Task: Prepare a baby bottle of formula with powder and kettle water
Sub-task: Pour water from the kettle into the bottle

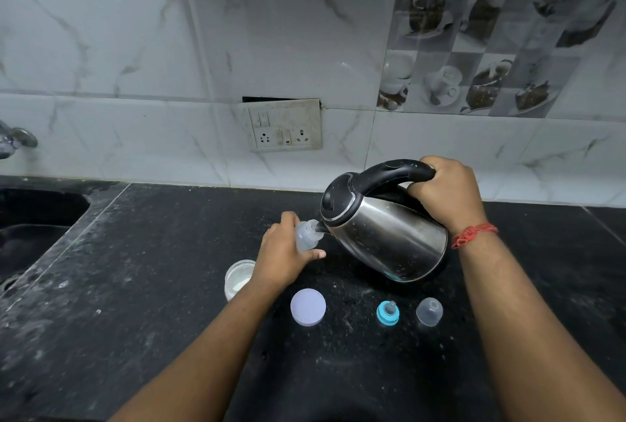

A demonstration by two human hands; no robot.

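While the left hand (283, 260) wraps its fingers (288, 221) around the clear baby bottle (306, 235), the right hand (447, 193) closes its fingers on the black handle of the steel kettle (386, 230), tilted so its spout touches the bottle's mouth. Just behind the left wrist sits an open powder jar (238, 277); nearer the person, on the table (152, 286), lie a lilac lid (308, 307), a blue nipple ring (388, 313) and a clear cap (429, 311).

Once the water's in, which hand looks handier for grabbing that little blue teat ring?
Probably the right hand, after it sets down the steel kettle. The blue teat ring lies on its side of the black counter, while the left hand steadies the small clear bottle.
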